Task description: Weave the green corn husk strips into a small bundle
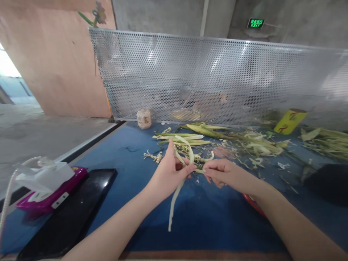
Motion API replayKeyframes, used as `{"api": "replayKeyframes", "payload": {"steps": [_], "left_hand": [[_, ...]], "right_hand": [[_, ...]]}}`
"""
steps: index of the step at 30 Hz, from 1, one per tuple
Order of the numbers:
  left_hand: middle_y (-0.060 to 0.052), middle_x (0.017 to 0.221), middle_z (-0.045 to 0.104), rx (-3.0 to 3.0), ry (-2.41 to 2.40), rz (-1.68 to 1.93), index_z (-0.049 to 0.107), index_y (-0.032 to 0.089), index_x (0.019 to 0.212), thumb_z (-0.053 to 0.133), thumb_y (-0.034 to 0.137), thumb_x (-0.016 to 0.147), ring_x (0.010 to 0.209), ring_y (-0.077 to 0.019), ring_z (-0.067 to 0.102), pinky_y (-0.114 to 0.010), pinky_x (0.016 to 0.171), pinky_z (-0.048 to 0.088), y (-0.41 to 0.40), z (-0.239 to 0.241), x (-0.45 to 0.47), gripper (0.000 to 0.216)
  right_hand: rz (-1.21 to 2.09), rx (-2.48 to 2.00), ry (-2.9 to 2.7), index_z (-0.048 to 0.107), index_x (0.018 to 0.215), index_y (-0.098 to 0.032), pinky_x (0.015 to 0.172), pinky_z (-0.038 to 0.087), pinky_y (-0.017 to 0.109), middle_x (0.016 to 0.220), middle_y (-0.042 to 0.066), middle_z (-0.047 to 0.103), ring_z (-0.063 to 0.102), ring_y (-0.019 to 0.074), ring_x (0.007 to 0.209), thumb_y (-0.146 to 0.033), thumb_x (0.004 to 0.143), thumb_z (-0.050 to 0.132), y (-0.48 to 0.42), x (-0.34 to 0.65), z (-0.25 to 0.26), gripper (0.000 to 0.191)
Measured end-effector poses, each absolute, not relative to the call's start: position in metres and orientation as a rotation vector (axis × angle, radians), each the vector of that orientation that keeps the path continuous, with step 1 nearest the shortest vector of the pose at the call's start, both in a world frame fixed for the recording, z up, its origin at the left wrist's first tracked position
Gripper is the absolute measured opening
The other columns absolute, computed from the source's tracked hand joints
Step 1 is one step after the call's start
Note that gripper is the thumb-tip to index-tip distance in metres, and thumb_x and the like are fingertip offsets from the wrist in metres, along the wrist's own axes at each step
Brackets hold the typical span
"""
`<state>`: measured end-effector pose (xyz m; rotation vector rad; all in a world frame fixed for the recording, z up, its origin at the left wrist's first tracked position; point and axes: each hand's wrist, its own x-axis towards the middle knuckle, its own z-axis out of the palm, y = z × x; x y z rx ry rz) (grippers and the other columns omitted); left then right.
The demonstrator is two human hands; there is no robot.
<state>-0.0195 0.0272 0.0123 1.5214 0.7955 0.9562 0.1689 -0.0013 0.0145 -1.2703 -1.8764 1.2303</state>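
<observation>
Pale corn husk strips [174, 207] cross between my two hands above the blue tabletop. My left hand [174, 165] pinches the strips where they cross, thumb pressed against the fingers. One strip hangs down below it and another curls up over the fingers. My right hand [221, 172] is closed on the end of a short strip stretched across from the left. Just beyond the fingers lie green and pale husk leaves [187, 137] and a small braided husk piece [153, 156]. The left fingers are partly hidden behind the strips.
A black phone-like slab [67, 214] and a magenta power block [53, 195] with a white plug sit at left. Behind stand a jar [144, 119], a yellow can [290, 121] and a perforated metal screen [190, 72]. Husk heaps [255, 143] and a dark round object [327, 184] lie right.
</observation>
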Motion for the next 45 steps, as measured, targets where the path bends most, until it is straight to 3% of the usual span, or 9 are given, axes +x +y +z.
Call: {"api": "replayKeyframes", "payload": {"steps": [4,7,10,15,22,27,30,39,45], "left_hand": [[0.000,0.068,0.062,1.500,0.806,0.951,-0.019,0.016,0.137,0.051,0.028,0.081,0.060,-0.0146,0.060,-0.024,0.051,0.046,0.027,0.012,-0.020,0.089],[0.003,0.058,0.060,1.574,0.789,0.928,-0.019,0.014,0.136,0.047,0.026,0.083,0.055,-0.0136,0.059,-0.024,0.052,0.046,0.024,0.010,-0.017,0.086],[0.000,0.066,0.065,1.653,0.789,0.932,-0.020,0.016,0.136,0.046,0.027,0.084,0.053,-0.0125,0.058,-0.026,0.056,0.048,0.023,0.007,-0.013,0.085],[-0.006,0.085,0.069,1.799,0.864,0.927,-0.022,0.019,0.136,0.044,0.027,0.084,0.049,-0.0115,0.058,-0.028,0.057,0.049,0.024,0.003,-0.013,0.084],[-0.010,0.089,0.071,2.060,0.922,0.926,-0.017,0.013,0.137,0.045,0.025,0.084,0.081,-0.0198,0.065,-0.033,0.074,0.048,0.021,0.008,-0.015,0.083],[-0.005,0.068,0.071,2.052,0.918,0.929,-0.013,0.013,0.138,0.044,0.030,0.084,0.055,-0.0171,0.063,-0.031,0.063,0.050,0.021,0.007,-0.016,0.081],[-0.007,0.084,0.071,1.922,0.868,0.959,-0.009,0.023,0.140,0.044,0.030,0.084,0.042,-0.0136,0.059,-0.030,0.053,0.051,0.019,0.010,-0.017,0.078],[-0.005,0.078,0.071,1.765,0.835,1.102,-0.006,0.024,0.140,0.050,0.025,0.082,0.046,-0.0145,0.061,-0.031,0.057,0.053,0.019,0.017,-0.017,0.081],[-0.005,0.074,0.070,1.721,0.828,1.002,-0.013,0.026,0.138,0.046,0.031,0.084,0.046,-0.0150,0.062,-0.020,0.036,0.042,0.022,0.015,-0.018,0.081]], "right_hand": [[1.376,-1.216,-1.845,0.050,0.084,-0.019,0.048,0.033,0.022,0.052,-0.007,0.047,0.042,0.0064,0.043,-0.036,0.085,0.046,0.000,0.166,0.012,0.018],[1.406,-1.081,-1.783,0.045,0.098,-0.020,0.051,0.037,0.024,0.072,-0.001,0.058,0.054,0.0100,0.054,-0.040,0.081,0.052,0.000,0.157,0.010,0.028],[1.521,-0.978,-1.569,0.046,0.091,-0.019,0.043,0.030,0.021,0.061,-0.003,0.055,0.042,0.0062,0.043,-0.042,0.079,0.055,0.001,0.147,0.004,0.028],[1.777,-0.895,-1.171,0.046,0.076,-0.019,0.038,0.020,0.020,0.036,-0.013,0.031,0.016,0.0025,0.032,-0.039,0.075,0.059,0.002,0.139,-0.006,0.024],[1.568,-1.097,-1.300,0.049,0.074,-0.018,0.040,0.015,0.021,0.036,-0.012,0.032,0.020,0.0033,0.035,-0.025,0.074,0.057,-0.001,0.140,0.000,0.010],[1.534,-1.066,-1.313,0.051,0.072,-0.017,0.041,0.013,0.022,0.036,-0.012,0.030,0.018,0.0035,0.036,-0.024,0.074,0.054,-0.001,0.138,-0.001,0.008],[1.550,-1.035,-1.286,0.052,0.075,-0.017,0.041,0.013,0.022,0.036,-0.011,0.032,0.017,0.0034,0.035,-0.023,0.074,0.052,0.000,0.138,-0.002,0.006],[1.549,-0.977,-1.256,0.049,0.069,-0.018,0.040,0.015,0.023,0.033,-0.010,0.036,0.020,0.0039,0.032,-0.023,0.076,0.050,-0.003,0.139,-0.001,0.009],[1.585,-0.966,-1.282,0.050,0.080,-0.018,0.040,0.018,0.021,0.039,-0.009,0.041,0.025,0.0047,0.035,-0.036,0.080,0.052,-0.001,0.141,-0.004,0.018]]}}
